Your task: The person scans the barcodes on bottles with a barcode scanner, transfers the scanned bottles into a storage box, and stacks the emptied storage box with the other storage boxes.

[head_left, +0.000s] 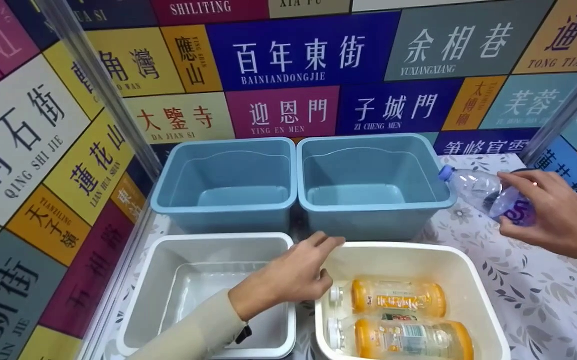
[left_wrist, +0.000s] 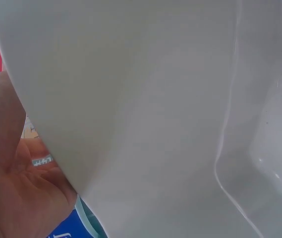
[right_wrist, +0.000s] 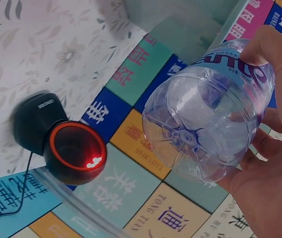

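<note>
My right hand (head_left: 561,215) holds a clear plastic bottle (head_left: 476,190) with a blue cap and a purple label, its thumb and fingers around the label end. The bottle lies tilted on its side, cap toward the right blue bin (head_left: 376,220). In the right wrist view the bottle's base (right_wrist: 188,136) faces a black scanner (right_wrist: 76,151) with an orange ring and red light. My left hand (head_left: 288,275) hangs loosely bent between the front bins, fingertips right at the rim of the cream bin (head_left: 478,295). Inside that bin lie two orange-labelled bottles (head_left: 398,297) with white caps.
A second blue bin (head_left: 228,217) stands at the back left, touching the right one. In front of it sits a white bin (head_left: 143,295). Behind rises a wall of colourful street-sign panels (head_left: 303,50), with clear corner posts (head_left: 113,90). A leaf-patterned cloth (head_left: 533,280) covers the table.
</note>
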Motion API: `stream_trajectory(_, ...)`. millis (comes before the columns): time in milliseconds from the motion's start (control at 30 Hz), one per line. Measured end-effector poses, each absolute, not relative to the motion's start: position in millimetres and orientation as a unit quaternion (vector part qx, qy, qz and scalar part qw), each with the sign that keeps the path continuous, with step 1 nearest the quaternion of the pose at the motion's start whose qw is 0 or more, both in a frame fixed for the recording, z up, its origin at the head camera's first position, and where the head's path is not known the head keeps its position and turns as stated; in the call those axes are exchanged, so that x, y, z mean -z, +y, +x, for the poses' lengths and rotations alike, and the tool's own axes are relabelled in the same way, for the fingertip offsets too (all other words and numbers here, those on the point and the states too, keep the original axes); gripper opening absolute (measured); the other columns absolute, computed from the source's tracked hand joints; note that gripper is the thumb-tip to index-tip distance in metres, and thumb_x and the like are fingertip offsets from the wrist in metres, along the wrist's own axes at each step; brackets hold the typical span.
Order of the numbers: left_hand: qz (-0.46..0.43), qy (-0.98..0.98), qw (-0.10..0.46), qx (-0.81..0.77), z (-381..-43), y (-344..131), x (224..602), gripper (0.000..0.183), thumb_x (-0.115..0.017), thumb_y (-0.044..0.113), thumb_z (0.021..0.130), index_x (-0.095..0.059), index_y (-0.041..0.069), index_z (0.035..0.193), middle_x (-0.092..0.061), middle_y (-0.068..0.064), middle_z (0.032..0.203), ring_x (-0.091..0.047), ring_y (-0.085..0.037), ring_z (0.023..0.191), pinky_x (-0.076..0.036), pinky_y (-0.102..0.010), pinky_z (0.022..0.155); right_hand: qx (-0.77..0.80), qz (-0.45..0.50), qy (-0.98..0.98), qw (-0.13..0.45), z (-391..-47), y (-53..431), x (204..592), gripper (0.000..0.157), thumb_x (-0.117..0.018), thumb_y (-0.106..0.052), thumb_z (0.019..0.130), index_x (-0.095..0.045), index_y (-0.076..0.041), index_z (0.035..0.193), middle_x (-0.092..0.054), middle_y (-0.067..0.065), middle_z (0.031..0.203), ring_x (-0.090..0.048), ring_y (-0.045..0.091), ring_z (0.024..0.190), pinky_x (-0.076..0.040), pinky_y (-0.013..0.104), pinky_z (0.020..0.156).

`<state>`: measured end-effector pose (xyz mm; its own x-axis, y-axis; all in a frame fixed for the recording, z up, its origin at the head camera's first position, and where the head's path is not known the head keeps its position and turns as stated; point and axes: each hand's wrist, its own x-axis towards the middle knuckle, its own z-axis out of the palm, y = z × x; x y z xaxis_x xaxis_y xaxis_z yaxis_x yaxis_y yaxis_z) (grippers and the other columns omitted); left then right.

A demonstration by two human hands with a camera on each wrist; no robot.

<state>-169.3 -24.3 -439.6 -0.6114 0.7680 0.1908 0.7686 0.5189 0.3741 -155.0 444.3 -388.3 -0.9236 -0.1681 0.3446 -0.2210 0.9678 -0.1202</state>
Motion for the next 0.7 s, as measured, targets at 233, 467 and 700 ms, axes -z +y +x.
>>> stream_trajectory(233, -0.441, -0.87, -0.002, 0.219, -169.2, -24.4, 439.4, 0.071, -0.062, 0.007, 0.085, -0.053, 0.006, 0.155, -0.066, -0.013, 0.131, -0.065, -0.019, 0.098, -0.061, -0.028, 0.08, -0.08, 0.065, -0.983, 0.151, -168.0, 462.9, 399.6, 0.086, -0.086, -0.015, 0.077, -0.051, 0.005, 0.153, -0.046, 0.036, 0.141, -0.037, 0.057, 0.128, -0.046, 0.082, 0.095)
stream_trajectory(467, -0.442, -0.871, -0.002, 0.215, -169.5, -23.0, 439.5, 0.071, -0.063, 0.008, 0.085, -0.053, 0.007, 0.156, -0.066, -0.014, 0.132, -0.066, -0.019, 0.098, -0.061, -0.027, 0.08, -0.091, 0.067, -0.981, 0.159, -174.4, 483.8, 409.8, 0.084, -0.085, -0.011, 0.075, -0.052, 0.008, 0.149, -0.047, 0.036, 0.136, -0.039, 0.055, 0.122, -0.046, 0.078, 0.093)
stream_trajectory(700, -0.443, -0.871, 0.0, 0.214, -169.2, -24.3, 438.9, 0.071, -0.063, 0.007, 0.085, -0.053, 0.006, 0.155, -0.066, -0.014, 0.13, -0.064, -0.018, 0.095, -0.059, -0.025, 0.077, -0.103, 0.061, -0.98, 0.158, -180.6, 489.1, 417.1, 0.082, -0.086, -0.012, 0.076, -0.052, 0.007, 0.148, -0.047, 0.036, 0.137, -0.038, 0.055, 0.121, -0.047, 0.077, 0.091)
